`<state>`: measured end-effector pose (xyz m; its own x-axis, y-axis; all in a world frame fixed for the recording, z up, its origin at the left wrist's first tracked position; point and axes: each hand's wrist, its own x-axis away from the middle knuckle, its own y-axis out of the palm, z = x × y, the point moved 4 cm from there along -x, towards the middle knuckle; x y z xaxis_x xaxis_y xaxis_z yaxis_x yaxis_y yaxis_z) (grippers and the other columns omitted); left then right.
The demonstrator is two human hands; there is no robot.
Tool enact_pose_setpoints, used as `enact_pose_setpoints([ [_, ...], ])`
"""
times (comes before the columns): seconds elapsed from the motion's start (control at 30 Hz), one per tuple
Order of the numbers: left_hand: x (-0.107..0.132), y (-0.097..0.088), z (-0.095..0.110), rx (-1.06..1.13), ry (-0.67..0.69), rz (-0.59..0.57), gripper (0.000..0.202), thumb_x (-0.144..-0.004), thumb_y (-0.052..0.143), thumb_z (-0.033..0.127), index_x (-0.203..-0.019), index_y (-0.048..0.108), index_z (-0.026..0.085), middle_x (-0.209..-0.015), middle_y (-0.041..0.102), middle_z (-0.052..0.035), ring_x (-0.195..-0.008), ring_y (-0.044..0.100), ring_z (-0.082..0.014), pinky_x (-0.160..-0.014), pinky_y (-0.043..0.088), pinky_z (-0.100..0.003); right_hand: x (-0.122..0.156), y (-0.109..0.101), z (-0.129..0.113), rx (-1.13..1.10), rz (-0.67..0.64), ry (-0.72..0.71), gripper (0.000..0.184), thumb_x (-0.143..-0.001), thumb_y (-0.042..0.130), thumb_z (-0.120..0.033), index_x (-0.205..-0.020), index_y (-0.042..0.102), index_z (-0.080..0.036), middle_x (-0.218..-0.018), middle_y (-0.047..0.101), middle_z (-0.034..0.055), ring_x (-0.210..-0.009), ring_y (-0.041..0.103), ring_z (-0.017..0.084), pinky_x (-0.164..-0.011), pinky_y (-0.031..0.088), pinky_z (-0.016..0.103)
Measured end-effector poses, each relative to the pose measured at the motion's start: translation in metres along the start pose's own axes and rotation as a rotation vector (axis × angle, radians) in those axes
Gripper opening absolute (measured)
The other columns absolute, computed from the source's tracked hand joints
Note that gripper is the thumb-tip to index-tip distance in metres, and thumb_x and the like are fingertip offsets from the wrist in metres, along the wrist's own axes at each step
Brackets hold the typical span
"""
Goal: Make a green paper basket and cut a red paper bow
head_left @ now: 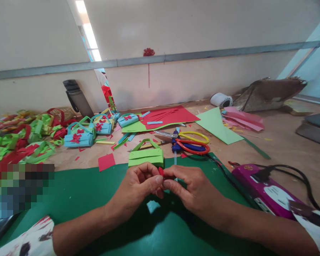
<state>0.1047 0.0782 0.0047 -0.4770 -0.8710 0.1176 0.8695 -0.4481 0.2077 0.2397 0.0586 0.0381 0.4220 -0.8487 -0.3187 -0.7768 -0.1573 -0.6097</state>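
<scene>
My left hand (141, 183) and my right hand (188, 186) meet over a dark green sheet (96, 192), both pinching a small red paper piece (161, 171) between their fingertips. Just beyond my hands stands a light green paper basket (146, 156) with a handle. A blue glue gun (175, 147) lies past my right hand, with its nozzle pointing toward me. Two pairs of scissors lie behind it, one with yellow handles (193, 136) and one with red handles (193, 146).
Blue paper baskets with red flowers (78, 137) and a heap of green and red paper strips (24, 137) sit at the left. Red (168, 115), light green (216, 126) and pink sheets (244, 119) lie further back. A purple power strip (261, 188) with black cables is at the right.
</scene>
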Motion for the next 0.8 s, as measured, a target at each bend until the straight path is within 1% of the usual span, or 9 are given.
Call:
enact_pose_setpoints([
  [0.17, 0.0009, 0.0005, 0.0013, -0.015, 0.023, -0.032, 0.020, -0.075, 0.069, 0.028, -0.076, 0.054, 0.014, -0.063, 0.062, 0.0007, -0.057, 0.059, -0.0106, -0.060, 0.046, -0.024, -0.0002, -0.0004, 0.0003, -0.024, 0.006, -0.014, 0.016, -0.088, 0.052, -0.016, -0.077, 0.064, -0.015, -0.070, 0.064, -0.0019, -0.063, 0.055, 0.008, -0.062, 0.038, 0.017],
  [0.33, 0.0018, 0.0047, 0.0028, -0.006, 0.020, -0.069, 0.030, -0.065, 0.076, 0.030, -0.075, 0.051, 0.014, -0.062, 0.059, 0.0009, -0.057, 0.056, -0.0105, -0.056, 0.042, -0.023, 0.0016, -0.0025, 0.0001, -0.111, -0.013, 0.062, 0.021, -0.089, 0.051, -0.027, -0.075, 0.062, -0.017, -0.064, 0.061, -0.0036, -0.058, 0.051, 0.008, -0.055, 0.036, 0.018],
  [0.43, 0.0016, 0.0067, 0.0023, -0.002, 0.048, -0.082, 0.034, -0.060, 0.079, 0.026, -0.072, 0.049, 0.014, -0.062, 0.056, 0.0021, -0.055, 0.049, -0.0076, -0.051, 0.037, -0.019, 0.0022, -0.0022, 0.0012, -0.139, -0.023, 0.102, 0.021, -0.088, 0.050, -0.030, -0.079, 0.062, -0.017, -0.065, 0.059, -0.0034, -0.058, 0.049, 0.009, -0.055, 0.035, 0.019],
  [0.53, 0.0015, 0.0068, 0.0014, -0.042, 0.082, -0.074, 0.032, -0.063, 0.078, 0.025, -0.072, 0.049, 0.014, -0.064, 0.052, 0.0029, -0.055, 0.043, -0.0060, -0.050, 0.034, -0.019, 0.0015, -0.0014, 0.0017, -0.128, -0.025, 0.117, 0.016, -0.085, 0.055, -0.028, -0.076, 0.061, -0.017, -0.063, 0.055, -0.0043, -0.058, 0.047, 0.009, -0.055, 0.035, 0.019],
  [0.63, 0.0021, 0.0070, 0.0008, -0.088, 0.102, -0.076, 0.028, -0.068, 0.074, 0.028, -0.074, 0.050, 0.014, -0.069, 0.053, 0.0008, -0.060, 0.045, -0.0074, -0.054, 0.036, -0.020, 0.0010, -0.0010, 0.0015, -0.116, -0.024, 0.116, 0.013, -0.080, 0.060, -0.025, -0.070, 0.058, -0.017, -0.059, 0.050, -0.0063, -0.055, 0.043, 0.008, -0.052, 0.031, 0.019],
  [0.7, 0.0022, 0.0063, -0.0005, -0.099, 0.091, -0.070, 0.028, -0.069, 0.073, 0.028, -0.074, 0.050, 0.014, -0.070, 0.053, 0.0007, -0.061, 0.045, -0.0075, -0.054, 0.036, -0.021, 0.0012, -0.0007, 0.0021, -0.105, -0.025, 0.112, 0.015, -0.081, 0.059, -0.024, -0.069, 0.057, -0.017, -0.058, 0.048, -0.0069, -0.054, 0.041, 0.007, -0.052, 0.030, 0.019],
  [0.8, 0.0011, 0.0044, -0.0034, -0.060, 0.073, -0.075, 0.030, -0.067, 0.075, 0.025, -0.074, 0.048, 0.014, -0.067, 0.053, 0.0021, -0.056, 0.043, -0.0060, -0.051, 0.034, -0.019, 0.0015, 0.0005, 0.0041, -0.115, -0.043, 0.097, 0.015, -0.084, 0.056, -0.023, -0.070, 0.056, -0.017, -0.060, 0.047, -0.0067, -0.056, 0.040, 0.007, -0.053, 0.030, 0.019],
])
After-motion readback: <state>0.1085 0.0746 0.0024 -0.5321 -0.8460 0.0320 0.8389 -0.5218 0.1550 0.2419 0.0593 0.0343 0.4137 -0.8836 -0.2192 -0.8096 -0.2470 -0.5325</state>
